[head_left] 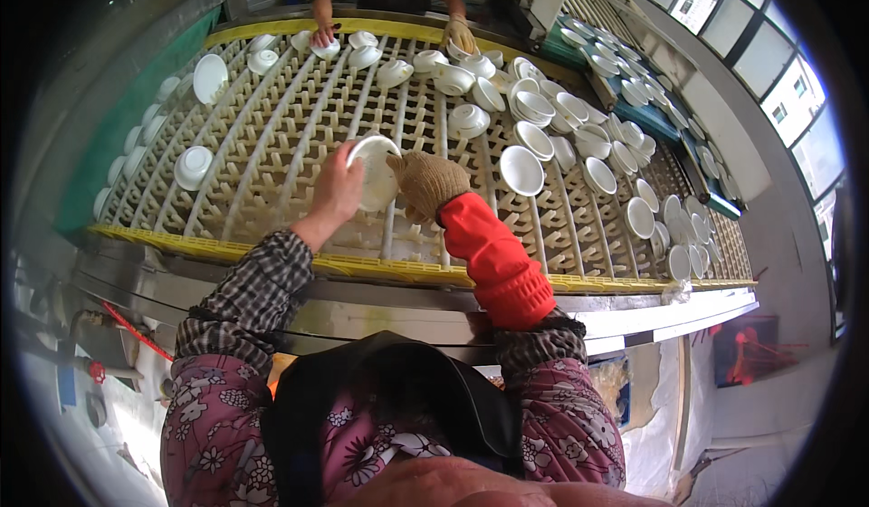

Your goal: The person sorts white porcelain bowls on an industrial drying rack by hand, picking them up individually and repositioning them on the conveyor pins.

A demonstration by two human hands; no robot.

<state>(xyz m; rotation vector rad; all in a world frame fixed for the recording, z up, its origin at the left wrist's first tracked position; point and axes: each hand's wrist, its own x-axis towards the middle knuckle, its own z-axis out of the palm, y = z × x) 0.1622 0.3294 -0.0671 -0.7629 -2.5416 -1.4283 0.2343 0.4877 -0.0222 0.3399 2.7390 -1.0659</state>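
Over the middle of the pegged conveyor rack (262, 176), a white bowl (377, 172) is tilted on its side between my two hands. My bare left hand (339, 186) grips its left edge. On the right, my right hand (430, 183) wears a brown knit glove and is closed at the bowl's rim, partly hiding it. A red cuff covers that wrist. To the left, an upturned bowl (193, 168) rests on the pegs. Right of my glove, a bowl (521, 171) leans with its open side toward me.
Many white bowls (597, 136) crowd the rack's right side. Across it, a co-worker's gloved hand (460, 33) and bare hand (326, 34) touch bowls. More bowls line a side belt (674, 122) at the far right. A yellow edge strip (407, 272) runs along the near side.
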